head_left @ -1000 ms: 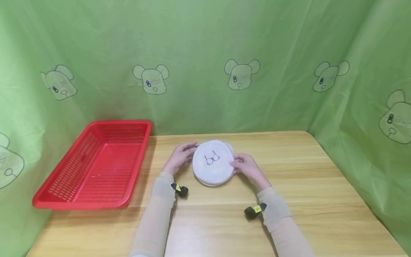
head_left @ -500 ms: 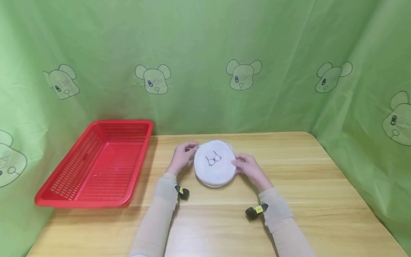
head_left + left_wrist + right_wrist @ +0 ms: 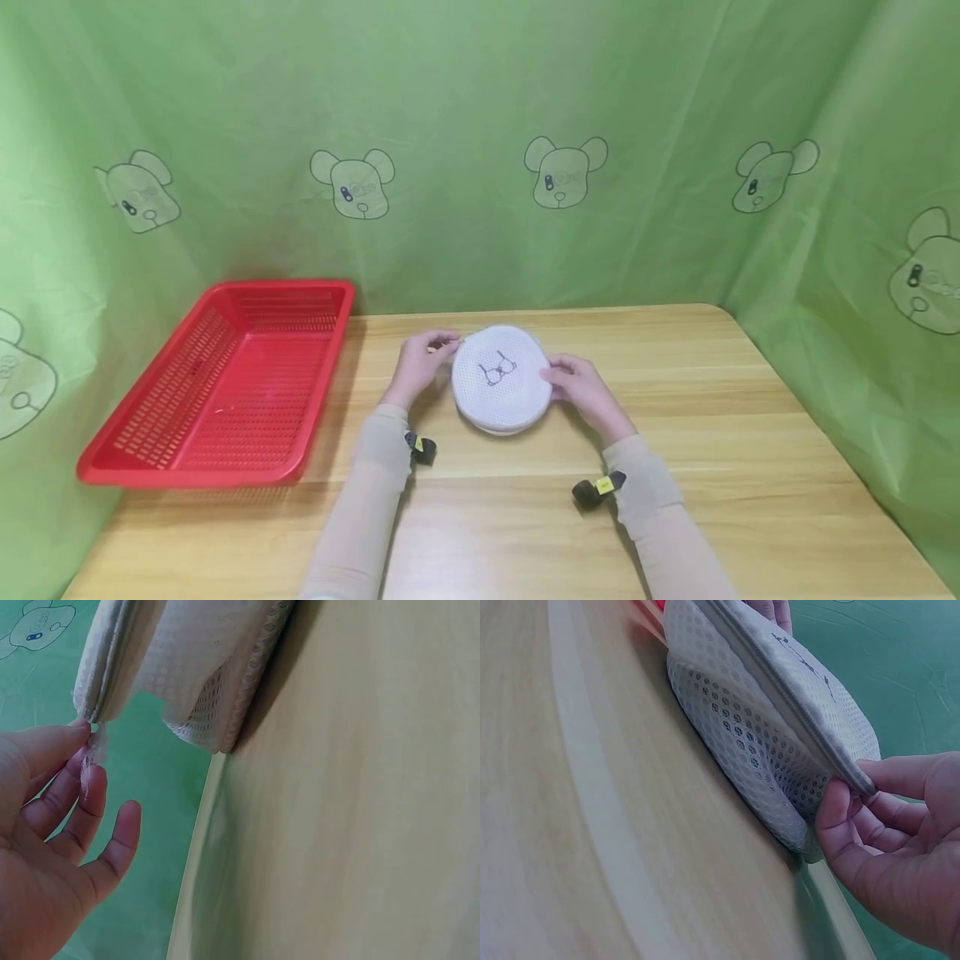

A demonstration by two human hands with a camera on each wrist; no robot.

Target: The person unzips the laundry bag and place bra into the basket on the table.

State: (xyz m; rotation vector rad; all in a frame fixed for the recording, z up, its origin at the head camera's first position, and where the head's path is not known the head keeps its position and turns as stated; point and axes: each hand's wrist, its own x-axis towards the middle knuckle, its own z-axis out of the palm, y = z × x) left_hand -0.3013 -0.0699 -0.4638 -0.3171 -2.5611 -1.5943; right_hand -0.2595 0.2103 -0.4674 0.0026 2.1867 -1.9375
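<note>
A round white mesh laundry bag (image 3: 501,379) with a line drawing of a bra on top stands on the table between both hands. Its side wall is soft mesh, and a zipper (image 3: 780,682) runs round beneath the top. At the bag's left edge my left hand (image 3: 418,367) pinches a small clear strip (image 3: 96,746) by the zipper's end between thumb and index finger; the other fingers are spread loosely. My right hand (image 3: 587,393) pinches the zippered rim on the opposite side, thumb and fingers curled on it. Whether a zipper pull sits under these fingers is hidden.
A red slotted plastic basket (image 3: 247,400) stands to the left, with only a tiny pale speck visible inside. The wooden table (image 3: 750,467) reaches a green curtain (image 3: 480,100) printed with bear heads at the back and sides.
My left fingers have shifted slightly from behind the bag to a pinch at its left edge. The bag has moved a little to the right; the right hand keeps its grip.
</note>
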